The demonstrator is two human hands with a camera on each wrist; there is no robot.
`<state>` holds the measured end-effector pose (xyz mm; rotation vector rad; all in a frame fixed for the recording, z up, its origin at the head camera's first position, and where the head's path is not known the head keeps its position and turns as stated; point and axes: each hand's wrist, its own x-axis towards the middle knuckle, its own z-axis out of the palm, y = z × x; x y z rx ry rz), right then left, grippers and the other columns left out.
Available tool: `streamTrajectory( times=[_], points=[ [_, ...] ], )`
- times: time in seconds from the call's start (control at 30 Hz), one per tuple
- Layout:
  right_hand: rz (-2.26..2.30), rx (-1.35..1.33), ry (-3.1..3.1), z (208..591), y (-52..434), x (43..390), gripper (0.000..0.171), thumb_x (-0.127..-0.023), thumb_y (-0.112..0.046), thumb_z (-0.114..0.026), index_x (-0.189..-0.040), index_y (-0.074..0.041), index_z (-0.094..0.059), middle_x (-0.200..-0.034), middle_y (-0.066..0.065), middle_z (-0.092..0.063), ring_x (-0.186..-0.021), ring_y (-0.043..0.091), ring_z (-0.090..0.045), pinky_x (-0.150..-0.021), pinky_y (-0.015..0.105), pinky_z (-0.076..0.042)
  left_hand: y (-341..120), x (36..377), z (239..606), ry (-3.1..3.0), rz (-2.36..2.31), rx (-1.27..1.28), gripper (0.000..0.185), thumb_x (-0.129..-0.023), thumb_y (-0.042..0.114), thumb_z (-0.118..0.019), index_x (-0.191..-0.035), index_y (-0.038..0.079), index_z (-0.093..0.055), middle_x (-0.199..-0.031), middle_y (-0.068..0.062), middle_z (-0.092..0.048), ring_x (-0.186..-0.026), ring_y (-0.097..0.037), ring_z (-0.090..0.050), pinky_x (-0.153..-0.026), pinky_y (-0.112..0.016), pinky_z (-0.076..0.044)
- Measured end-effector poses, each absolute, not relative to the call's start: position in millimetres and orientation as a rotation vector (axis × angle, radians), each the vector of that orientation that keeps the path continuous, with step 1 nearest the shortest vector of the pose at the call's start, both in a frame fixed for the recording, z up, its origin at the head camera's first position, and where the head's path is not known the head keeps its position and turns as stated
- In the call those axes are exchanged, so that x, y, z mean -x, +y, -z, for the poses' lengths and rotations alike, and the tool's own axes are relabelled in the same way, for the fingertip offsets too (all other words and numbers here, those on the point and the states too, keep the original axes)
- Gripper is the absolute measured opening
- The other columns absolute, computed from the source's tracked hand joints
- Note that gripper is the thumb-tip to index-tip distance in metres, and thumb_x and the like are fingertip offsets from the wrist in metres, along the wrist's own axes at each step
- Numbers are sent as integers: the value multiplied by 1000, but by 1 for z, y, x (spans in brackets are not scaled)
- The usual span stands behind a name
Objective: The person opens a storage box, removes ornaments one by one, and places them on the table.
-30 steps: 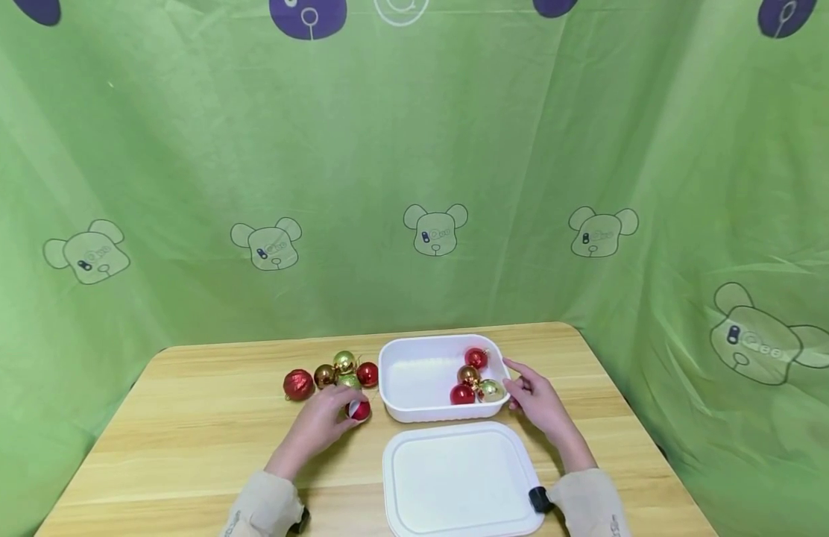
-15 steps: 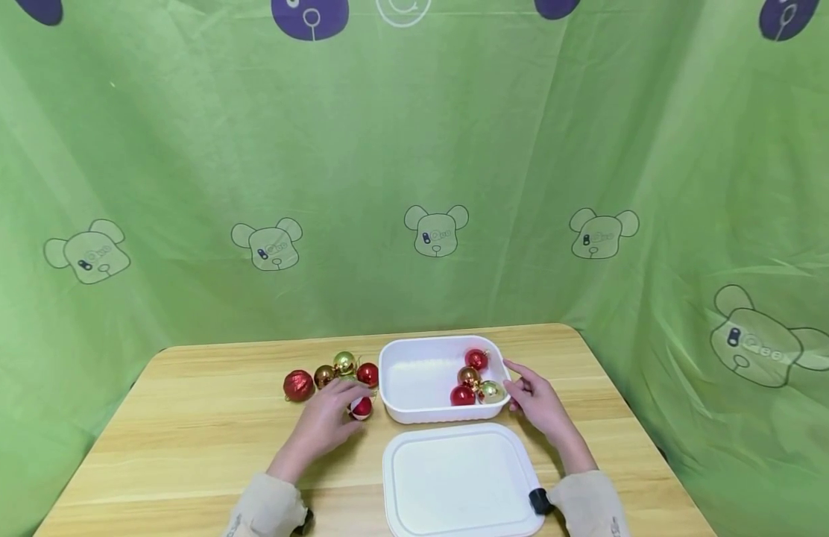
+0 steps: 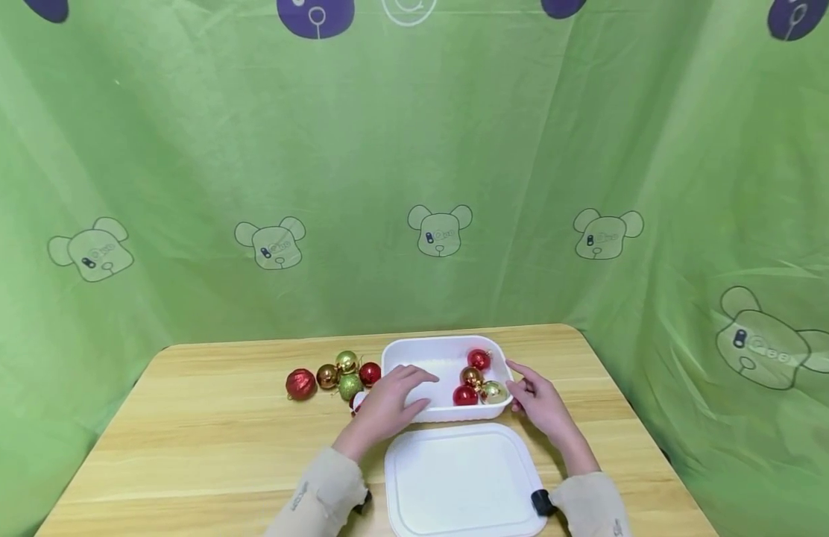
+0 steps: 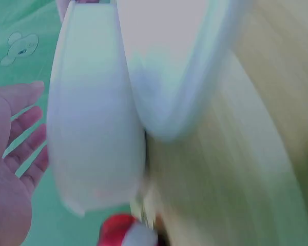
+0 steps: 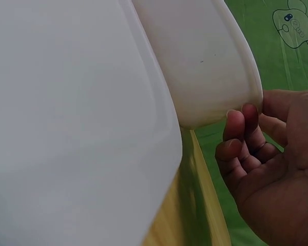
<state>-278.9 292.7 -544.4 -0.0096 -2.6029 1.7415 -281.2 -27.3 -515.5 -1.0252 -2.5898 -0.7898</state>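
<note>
left hand (image 3: 388,403) fingers spread over white tub (image 3: 421,409) rim; right hand (image 3: 538,399) fingers curl against its corner.

**Materials and finishes on the table**

A white box (image 3: 414,403) and its flat lid (image 3: 461,477) look like smooth, matt plastic. The table (image 3: 186,447) is pale wood with a visible grain and a soft sheen. Small baubles (image 3: 478,359) shine glossy red and gold; one red bauble (image 3: 300,383) appears glittery, though it is small. The green backdrop (image 3: 414,149) is thin, creased cloth.
</note>
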Motion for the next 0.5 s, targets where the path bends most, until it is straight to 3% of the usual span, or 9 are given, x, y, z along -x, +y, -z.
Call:
streamTrajectory(
  times=[0.2,0.5],
  points=[
    [-1742,19,-2599,544,291,276,56,-107,-17,-57,-159,-9,-39,-89,9,-59,-72,16,-62,-63,28,-58,7,297,520,-2651,790,1018,36,-101,26,-68,-136,22,-64,-133,2,-68,-128,-20,-62,-116,-39,-47],
    [-1730,38,-2624,544,289,277,56,-107,-18,-57,-159,-9,-39,-84,7,-58,-72,17,-62,-64,27,-59,35,309,528,-2811,838,1001,32,-103,29,-64,-133,18,-68,-125,-2,-72,-112,-19,-69,-100,-34,-57]
  ],
)
